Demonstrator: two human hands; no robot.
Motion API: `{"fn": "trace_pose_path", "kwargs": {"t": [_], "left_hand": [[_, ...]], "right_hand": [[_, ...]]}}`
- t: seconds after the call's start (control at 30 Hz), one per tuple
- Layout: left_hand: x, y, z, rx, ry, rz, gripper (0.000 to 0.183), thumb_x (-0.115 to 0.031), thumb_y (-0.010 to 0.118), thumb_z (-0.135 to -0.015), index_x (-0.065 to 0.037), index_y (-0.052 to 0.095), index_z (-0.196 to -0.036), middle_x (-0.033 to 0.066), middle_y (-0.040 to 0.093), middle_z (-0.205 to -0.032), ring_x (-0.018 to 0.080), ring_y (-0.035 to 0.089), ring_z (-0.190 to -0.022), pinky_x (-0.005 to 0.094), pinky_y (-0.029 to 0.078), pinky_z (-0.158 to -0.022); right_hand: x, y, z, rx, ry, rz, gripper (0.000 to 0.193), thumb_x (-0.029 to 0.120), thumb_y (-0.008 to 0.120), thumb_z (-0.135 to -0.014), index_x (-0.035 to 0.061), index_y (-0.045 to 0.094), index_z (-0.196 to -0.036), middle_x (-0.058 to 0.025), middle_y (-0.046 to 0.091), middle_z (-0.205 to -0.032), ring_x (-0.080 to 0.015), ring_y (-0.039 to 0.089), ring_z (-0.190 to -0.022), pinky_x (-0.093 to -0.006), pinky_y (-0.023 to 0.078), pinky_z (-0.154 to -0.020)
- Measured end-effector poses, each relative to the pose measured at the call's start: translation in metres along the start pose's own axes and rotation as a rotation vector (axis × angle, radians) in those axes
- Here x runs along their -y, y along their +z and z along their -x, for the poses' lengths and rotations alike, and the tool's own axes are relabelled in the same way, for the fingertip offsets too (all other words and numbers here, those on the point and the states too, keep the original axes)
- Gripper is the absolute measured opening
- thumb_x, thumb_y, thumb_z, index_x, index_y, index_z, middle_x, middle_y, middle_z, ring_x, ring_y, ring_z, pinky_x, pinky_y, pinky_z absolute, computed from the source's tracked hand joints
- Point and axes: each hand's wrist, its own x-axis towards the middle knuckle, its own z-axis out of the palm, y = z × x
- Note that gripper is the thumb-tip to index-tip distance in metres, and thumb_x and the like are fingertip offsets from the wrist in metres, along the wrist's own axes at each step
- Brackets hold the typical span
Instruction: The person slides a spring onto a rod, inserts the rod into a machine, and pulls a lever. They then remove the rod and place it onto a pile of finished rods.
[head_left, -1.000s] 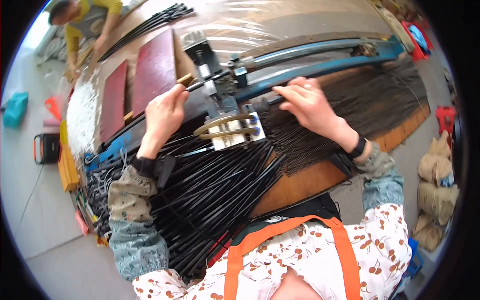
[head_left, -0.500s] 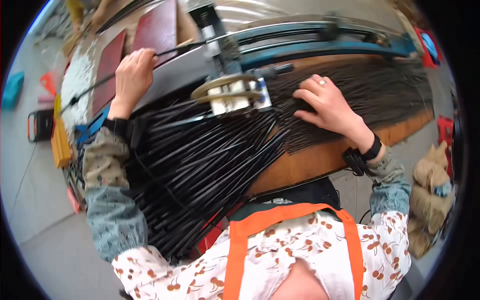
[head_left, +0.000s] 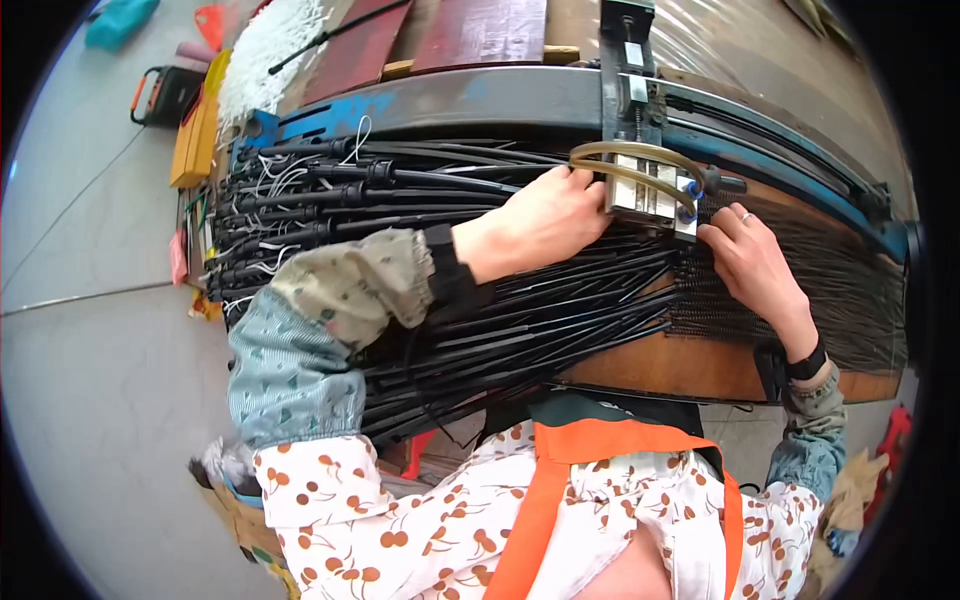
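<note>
My left hand (head_left: pixel 548 226) reaches across a bundle of long black rods (head_left: pixel 500 335) to the left side of a silver clamp block (head_left: pixel 645 192). Its fingers are bent together at the block, and whatever they pinch is hidden. On the block's right side, my right hand (head_left: pixel 755 268) has thumb and fingertips drawn together next to the blue fittings. A black piece seems to sit at those fingertips, too small to name. Beneath that hand spreads a bed of thin dark wire-like strands (head_left: pixel 825 270). A looped tan hose (head_left: pixel 640 150) arches over the block.
A blue and grey metal rail (head_left: pixel 450 100) runs behind the rods. Beyond it lie dark red boards (head_left: pixel 480 35), with a black rod (head_left: pixel 340 35) across one, and a white heap (head_left: pixel 265 65). A yellow box (head_left: pixel 192 150) and a black case (head_left: pixel 165 97) are at the left.
My left hand has let go of the rod it held up at the far left and come right to the clamp block. My right hand has closed in at the block. The view has shifted left.
</note>
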Motion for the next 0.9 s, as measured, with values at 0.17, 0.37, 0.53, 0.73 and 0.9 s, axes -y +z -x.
{"fn": "trace_pose_path", "kwargs": {"t": [0.17,0.37,0.53,0.73,0.9], "left_hand": [[0.005,-0.026,0.014,0.115,-0.045,0.166,0.029,-0.013,0.059,-0.085,-0.007,0.065,-0.113,0.0124,0.058,-0.095,0.0291,0.058,-0.098,0.0390,0.054,-0.075],[-0.014,-0.065,0.027,0.122,-0.106,0.117,0.049,-0.022,0.065,-0.093,-0.026,0.055,-0.141,0.0063,0.056,-0.083,0.0233,0.061,-0.067,0.0363,0.053,-0.053],[-0.038,-0.072,0.018,0.117,-0.196,0.174,0.051,-0.021,0.066,-0.093,-0.029,0.055,-0.142,0.0050,0.056,-0.075,0.0229,0.064,-0.061,0.0360,0.053,-0.051],[-0.042,-0.078,0.017,0.068,-0.212,0.177,0.043,-0.012,0.064,-0.090,-0.023,0.061,-0.131,0.0048,0.057,-0.080,0.0251,0.064,-0.073,0.0379,0.055,-0.058],[-0.034,-0.098,0.021,-0.065,-0.219,0.498,0.045,0.009,0.062,-0.081,0.001,0.061,-0.125,0.0168,0.062,-0.105,0.0347,0.062,-0.093,0.0421,0.052,-0.076]], "right_hand": [[0.003,0.004,0.002,-0.225,0.069,-0.122,0.041,-0.007,0.062,-0.069,0.0028,0.065,-0.108,-0.0155,0.057,-0.087,-0.0359,0.058,-0.086,-0.0456,0.050,-0.075],[0.013,0.020,0.006,-0.197,0.120,-0.339,0.025,0.028,0.074,-0.088,0.0108,0.072,-0.106,-0.0073,0.064,-0.081,-0.0292,0.065,-0.078,-0.0394,0.053,-0.067],[0.031,0.020,0.004,-0.315,0.115,-0.367,0.028,0.035,0.080,-0.081,0.0138,0.076,-0.098,-0.0030,0.061,-0.071,-0.0231,0.060,-0.072,-0.0367,0.048,-0.063],[0.039,0.029,0.014,-0.609,0.120,-0.188,0.025,0.030,0.085,-0.075,0.0108,0.073,-0.087,0.0012,0.059,-0.069,-0.0189,0.056,-0.073,-0.0346,0.040,-0.068],[0.037,0.024,0.014,-0.810,0.117,-0.206,0.025,0.033,0.085,-0.074,0.0161,0.075,-0.089,0.0028,0.060,-0.070,-0.0203,0.058,-0.077,-0.0353,0.040,-0.073]]}}
